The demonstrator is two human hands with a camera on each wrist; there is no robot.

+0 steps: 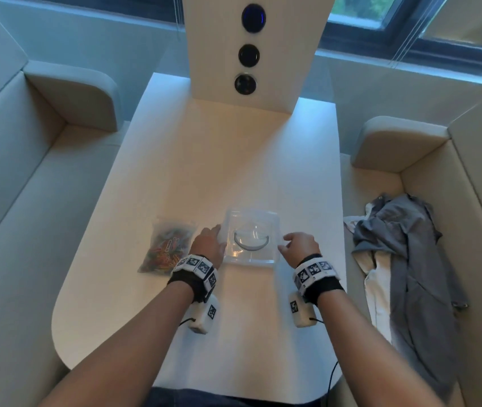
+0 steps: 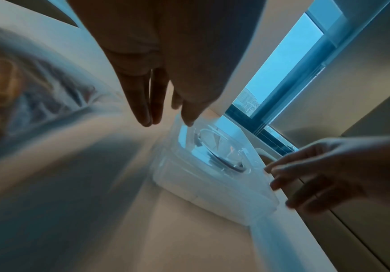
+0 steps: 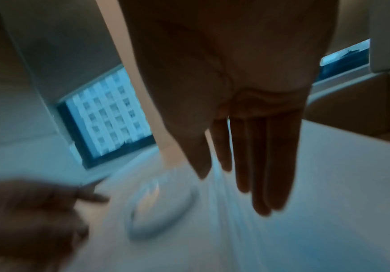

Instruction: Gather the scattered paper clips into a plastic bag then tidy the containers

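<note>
A clear square plastic container (image 1: 253, 236) with a round ring on its lid sits mid-table. It also shows in the left wrist view as a container (image 2: 212, 174) and, blurred, in the right wrist view (image 3: 163, 206). My left hand (image 1: 216, 230) is at its left edge, fingers straight, thumb tip touching the rim (image 2: 189, 121). At the container's right edge is my right hand (image 1: 282, 242), fingers (image 3: 259, 174) extended and their tips touching the side. A clear plastic bag (image 1: 166, 245) full of coloured paper clips lies left of my left hand, blurred in the left wrist view (image 2: 26, 103).
The white table (image 1: 234, 160) has an upright panel (image 1: 286, 54) with three round dark sockets at its far end. Beige sofas flank it, left (image 1: 28, 201) and right. A crumpled grey garment (image 1: 404, 259) lies on the right seat.
</note>
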